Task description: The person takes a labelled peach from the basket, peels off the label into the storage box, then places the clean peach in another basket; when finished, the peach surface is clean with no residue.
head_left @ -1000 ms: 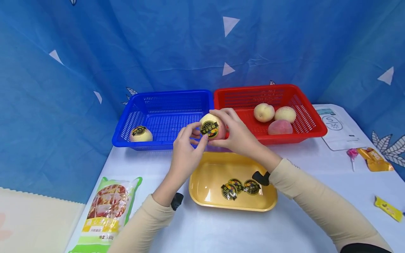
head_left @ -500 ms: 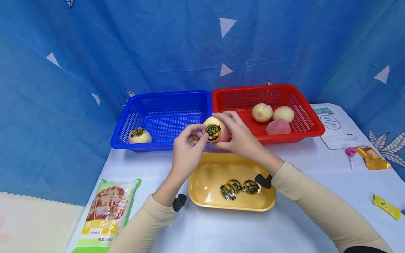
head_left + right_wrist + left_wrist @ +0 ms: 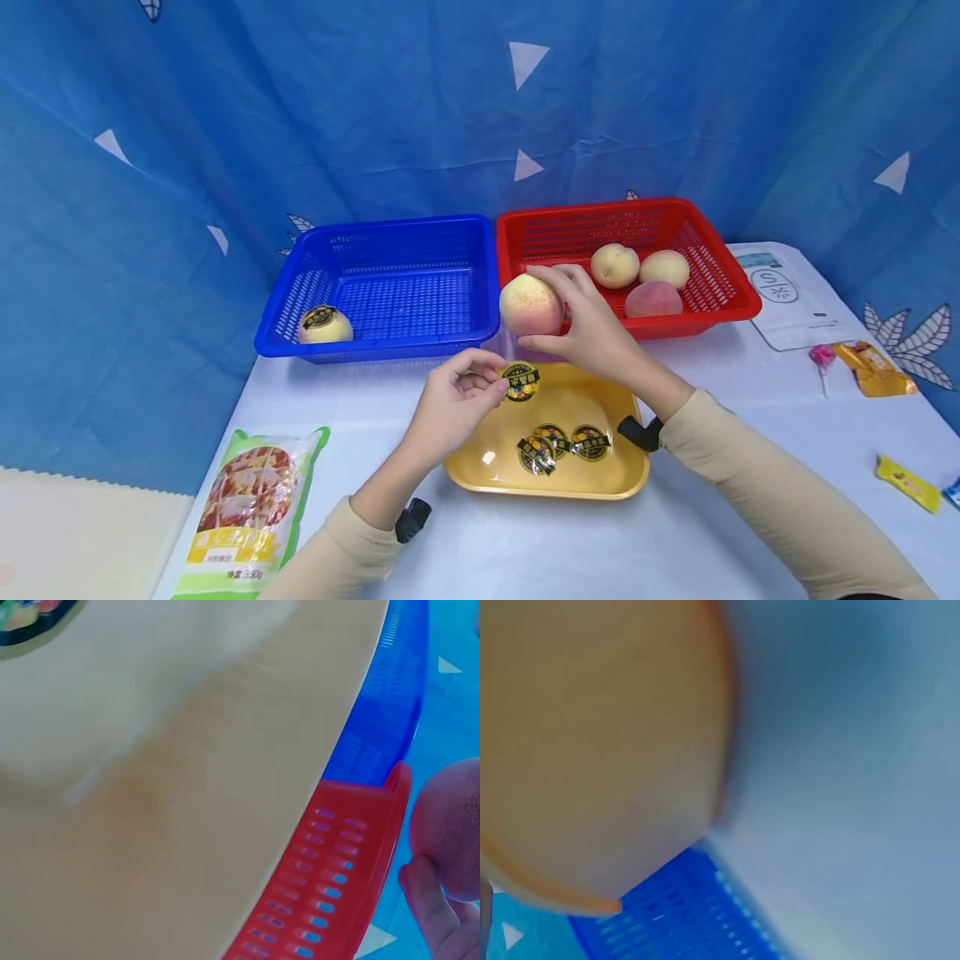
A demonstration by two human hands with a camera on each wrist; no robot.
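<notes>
My right hand (image 3: 592,325) grips a yellow-pink peach (image 3: 531,307) above the near left corner of the red basket (image 3: 738,292). In the right wrist view the same peach (image 3: 454,829) shows at the right edge, fingers (image 3: 431,904) against it. Lower and to the left, my left hand (image 3: 453,408) pinches a round black-and-gold sticker (image 3: 521,381) between thumb and fingers, over the gold tray (image 3: 468,467). Peach and sticker are apart. Several similar stickers (image 3: 590,442) lie in the tray. The left wrist view shows neither the left hand's fingers nor its sticker clearly.
A blue basket (image 3: 412,296) holds one stickered peach (image 3: 330,331). Three peaches (image 3: 615,267) lie in the red basket. A green-edged food bag (image 3: 243,508) lies at left. To the right are a white package (image 3: 787,304), a lollipop (image 3: 822,358) and wrapped sweets (image 3: 873,371).
Earlier the sticker was against the peach with both hands around it. My left hand has moved down and away with the sticker; my right hand has shifted slightly right with the peach.
</notes>
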